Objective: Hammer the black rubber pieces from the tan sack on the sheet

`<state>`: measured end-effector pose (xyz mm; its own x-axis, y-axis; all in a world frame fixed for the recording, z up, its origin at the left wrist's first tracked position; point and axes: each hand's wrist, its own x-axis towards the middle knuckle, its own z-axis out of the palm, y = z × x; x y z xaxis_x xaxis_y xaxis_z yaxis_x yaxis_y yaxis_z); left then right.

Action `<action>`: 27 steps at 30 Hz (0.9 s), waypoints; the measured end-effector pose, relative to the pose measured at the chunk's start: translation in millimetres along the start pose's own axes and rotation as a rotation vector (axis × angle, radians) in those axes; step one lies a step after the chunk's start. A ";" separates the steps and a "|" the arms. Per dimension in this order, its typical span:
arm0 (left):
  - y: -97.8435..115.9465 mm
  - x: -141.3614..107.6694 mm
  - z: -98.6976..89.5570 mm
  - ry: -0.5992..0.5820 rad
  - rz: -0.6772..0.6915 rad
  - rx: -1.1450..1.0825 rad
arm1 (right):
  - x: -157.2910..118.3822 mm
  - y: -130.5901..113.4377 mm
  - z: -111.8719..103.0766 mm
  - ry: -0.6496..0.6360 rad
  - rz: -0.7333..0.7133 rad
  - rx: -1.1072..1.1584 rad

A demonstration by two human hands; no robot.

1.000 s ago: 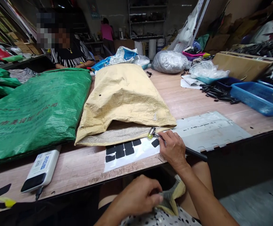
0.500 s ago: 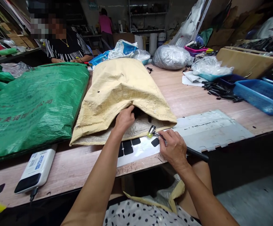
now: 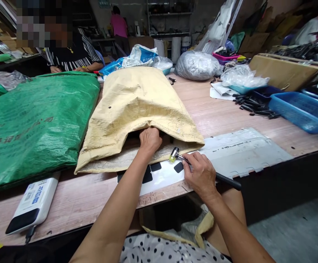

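Most of the inside of the yellow sack (image 3: 139,98) is dark, and whatever lies in there cannot be made out. The sack rests on the table (image 3: 191,109) with its mouth toward the person, sagging open. Beside it, the green sack (image 3: 35,113) runs out of view at the left edge and covers the far end of a white battery pack (image 3: 34,202). A white sheet with black patches (image 3: 156,167) slips under the yellow sack's lower lip, and the left forearm hides part of it. The left hand (image 3: 150,138) is at the mouth, its fingers curled under the upper lip; their tips are out of sight, so whether they grip anything I cannot tell. The right hand (image 3: 201,173) is closed around a hammer (image 3: 174,154), hiding the middle of its handle. The hammer's head sits just beside the mouth's right part, and the black grip sticks out past the wrist, near a grey board (image 3: 246,153).
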<state>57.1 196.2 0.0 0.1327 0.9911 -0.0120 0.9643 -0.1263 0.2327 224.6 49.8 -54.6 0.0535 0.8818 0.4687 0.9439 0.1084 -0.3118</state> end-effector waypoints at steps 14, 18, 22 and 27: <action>-44.2 -93.9 -3.2 0.072 0.286 -0.118 | 0.6 -1.4 -0.9 0.007 -0.003 -0.001; -49.5 -125.0 9.4 -0.013 0.359 -0.350 | -0.6 -0.8 -0.6 0.024 -0.020 -0.007; -52.0 -130.6 27.3 0.087 0.325 -0.477 | 0.7 3.7 0.0 0.014 -0.052 -0.002; -54.4 -126.6 33.6 0.128 0.320 -0.537 | 3.6 -1.1 -9.7 0.026 -0.094 0.133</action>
<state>-4.5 76.2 -43.8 0.3348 0.9092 0.2476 0.6275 -0.4112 0.6612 226.9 48.4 -44.6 -0.0231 0.8528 0.5217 0.8937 0.2515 -0.3716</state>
